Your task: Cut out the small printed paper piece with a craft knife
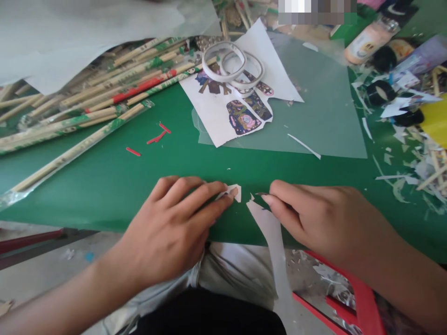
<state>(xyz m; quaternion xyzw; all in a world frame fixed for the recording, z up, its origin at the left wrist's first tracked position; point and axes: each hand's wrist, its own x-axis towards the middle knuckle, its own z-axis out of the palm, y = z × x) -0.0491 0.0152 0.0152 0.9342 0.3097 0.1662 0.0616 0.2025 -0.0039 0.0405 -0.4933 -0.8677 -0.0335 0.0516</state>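
Note:
On the green table [195,163], the fingertips of my left hand [178,223] press on a small white and pinkish paper piece [238,191] and hold it down. Across from it, the thumb and forefinger of my right hand [314,209] pinch a thin dark blade [261,194], mostly hidden by the fingers. The blade's tip points left, a short gap from the paper piece. A long white paper strip [275,237] runs from below the right fingertips over the table's front edge. A tiny paper scrap [252,197] lies near its upper end.
Wrapped chopsticks [80,146] pile at the left beside red slivers [133,151]. Behind, two tape rolls [224,78] rest on a printed sheet [216,132] over a translucent sheet [324,135]. Bottles [370,44] and paper scraps crowd the right. A red stool [366,298] stands below.

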